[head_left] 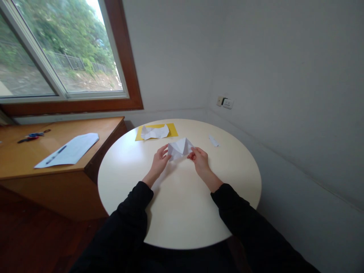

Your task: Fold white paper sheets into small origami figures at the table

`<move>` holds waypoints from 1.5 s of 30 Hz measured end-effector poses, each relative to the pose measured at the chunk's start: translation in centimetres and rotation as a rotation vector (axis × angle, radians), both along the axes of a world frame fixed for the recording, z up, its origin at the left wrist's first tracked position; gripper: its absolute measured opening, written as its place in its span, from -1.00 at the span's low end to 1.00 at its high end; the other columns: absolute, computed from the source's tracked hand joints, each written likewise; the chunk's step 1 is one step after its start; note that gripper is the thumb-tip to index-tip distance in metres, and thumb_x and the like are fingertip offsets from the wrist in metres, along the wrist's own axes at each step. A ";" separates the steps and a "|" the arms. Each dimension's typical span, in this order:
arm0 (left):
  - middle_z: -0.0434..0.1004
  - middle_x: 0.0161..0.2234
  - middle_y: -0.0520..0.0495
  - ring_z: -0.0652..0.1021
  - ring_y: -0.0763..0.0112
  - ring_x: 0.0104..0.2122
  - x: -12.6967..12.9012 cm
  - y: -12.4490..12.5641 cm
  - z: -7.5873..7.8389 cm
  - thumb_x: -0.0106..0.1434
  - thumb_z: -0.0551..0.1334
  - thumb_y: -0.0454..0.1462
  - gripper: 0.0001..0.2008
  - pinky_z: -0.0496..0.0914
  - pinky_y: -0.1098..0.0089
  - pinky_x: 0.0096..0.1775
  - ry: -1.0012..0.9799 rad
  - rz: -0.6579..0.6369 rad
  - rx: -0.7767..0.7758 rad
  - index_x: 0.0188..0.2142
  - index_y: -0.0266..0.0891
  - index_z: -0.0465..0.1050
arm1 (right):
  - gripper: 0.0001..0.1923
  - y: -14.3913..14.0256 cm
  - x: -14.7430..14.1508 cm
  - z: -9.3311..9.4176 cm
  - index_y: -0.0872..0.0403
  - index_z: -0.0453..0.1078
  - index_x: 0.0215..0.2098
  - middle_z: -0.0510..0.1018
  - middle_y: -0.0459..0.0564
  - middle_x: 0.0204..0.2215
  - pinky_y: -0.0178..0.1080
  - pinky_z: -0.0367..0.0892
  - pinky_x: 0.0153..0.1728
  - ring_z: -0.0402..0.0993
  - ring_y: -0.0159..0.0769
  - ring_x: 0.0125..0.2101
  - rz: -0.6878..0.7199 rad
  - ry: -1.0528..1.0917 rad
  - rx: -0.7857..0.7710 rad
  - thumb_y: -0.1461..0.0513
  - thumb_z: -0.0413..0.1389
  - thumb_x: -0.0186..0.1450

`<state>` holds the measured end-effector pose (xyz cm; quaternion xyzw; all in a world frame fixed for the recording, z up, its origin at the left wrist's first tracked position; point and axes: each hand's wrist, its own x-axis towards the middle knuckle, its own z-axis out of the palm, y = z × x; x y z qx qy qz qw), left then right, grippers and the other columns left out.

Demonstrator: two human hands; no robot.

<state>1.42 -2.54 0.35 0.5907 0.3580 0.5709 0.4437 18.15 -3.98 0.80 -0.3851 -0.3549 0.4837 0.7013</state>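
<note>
A folded white paper piece [180, 147] with creases is held just above a round cream table [182, 212]. My left hand [160, 159] pinches its left edge. At the paper's right corner, my right hand [200, 158] pinches it with fingertips. Both arms wear black sleeves. Farther back on the table lies a yellow sheet [172, 129] with a crumpled white paper [154, 132] on top of it.
A small white paper scrap [214, 140] lies at the table's far right. To the left stands a wooden desk [57, 170] with a white sheet [69, 150], a pen [55, 155] and scissors [30, 136]. A window is behind it; a wall socket [225, 102] is on the right wall.
</note>
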 end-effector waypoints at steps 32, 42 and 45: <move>0.19 -0.67 0.18 0.30 0.52 -0.65 -0.5 -1.0 1.0 0.03 0.20 -0.22 -0.58 0.17 0.51 -0.55 0.330 0.431 0.092 -0.08 -0.21 0.23 | -0.75 0.1 -0.3 -0.9 0.06 0.22 -0.61 0.23 -0.20 -0.69 -0.37 0.06 -0.59 0.15 -0.45 -0.63 -0.181 -0.549 0.137 0.08 0.12 0.04; 0.22 -0.67 0.15 0.31 0.50 -0.64 -0.4 -1.3 1.1 0.10 0.14 -0.20 -0.77 0.16 0.51 -0.55 0.432 0.419 0.112 -0.22 -0.17 0.29 | -0.77 0.1 -0.5 -1.0 0.05 0.20 -0.54 0.31 -0.19 -0.65 -0.37 0.16 -0.56 0.25 -0.43 -0.61 -0.166 -0.532 0.151 0.10 0.12 0.05; 0.22 -0.67 0.14 0.29 0.51 -0.64 -0.3 -1.4 1.3 0.12 0.11 -0.23 -0.85 0.16 0.50 -0.54 0.457 0.415 0.136 -0.29 -0.18 0.32 | -0.79 0.1 -0.6 -1.0 0.04 0.21 -0.51 0.33 -0.19 -0.63 -0.36 0.19 -0.55 0.27 -0.43 -0.61 -0.145 -0.483 0.157 0.12 0.13 0.04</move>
